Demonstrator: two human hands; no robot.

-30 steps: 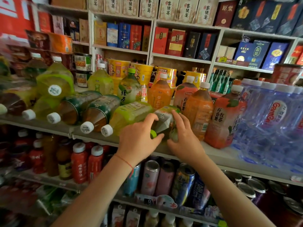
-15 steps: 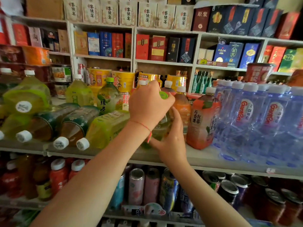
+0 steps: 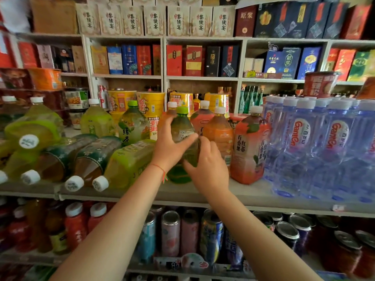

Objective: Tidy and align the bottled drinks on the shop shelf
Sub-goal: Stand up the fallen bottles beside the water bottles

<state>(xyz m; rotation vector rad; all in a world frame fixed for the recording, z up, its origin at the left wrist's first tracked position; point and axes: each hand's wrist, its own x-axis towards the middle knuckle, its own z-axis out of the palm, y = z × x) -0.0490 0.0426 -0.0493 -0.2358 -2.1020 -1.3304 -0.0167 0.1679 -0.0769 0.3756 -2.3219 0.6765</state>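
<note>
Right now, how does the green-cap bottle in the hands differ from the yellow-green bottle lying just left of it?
Pose: the green-cap bottle stands upright; the yellow-green bottle lies on its side, cap toward the shelf edge.
Cap: green on the first, white on the second.
Handling: the left hand and right hand grip the green-cap bottle; nothing touches the yellow-green bottle.
Shared: both sit on the same shelf.

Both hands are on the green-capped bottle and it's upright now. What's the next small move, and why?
Probably slide the green-capped clear plastic tea bottle back a little, level with the orange-red tea bottle to its right, then let go. Left hand and right hand grip it standing upright on the grey shelf, beside lying bottles.
</note>
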